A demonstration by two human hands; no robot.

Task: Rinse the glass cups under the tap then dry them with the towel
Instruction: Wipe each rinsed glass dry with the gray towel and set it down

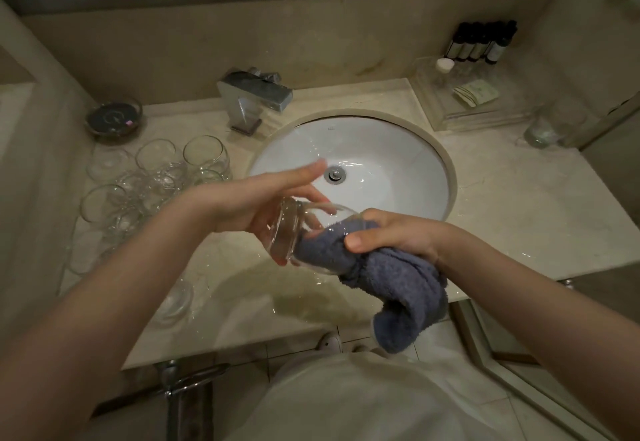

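You're at the drying step: your left hand [263,198] cradles a glass cup [298,236] above the tabletop [519,205], fingers loosely around its base. Your right hand [391,232] clenches the towel [391,284] stuffed into its mouth. Next, twist to wipe inside.

Blue-grey towel [391,288], clear glass cup [294,232], white sink [398,170], beige counter [519,205]

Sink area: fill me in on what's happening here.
A person is drying a glass cup over the counter in front of the sink. The left hand holds the cup tilted on its side, while the right hand grips a blue towel and pushes it into the cup's mouth. More glass cups sit on the wet counter to the left. No water visibly runs from the tap.
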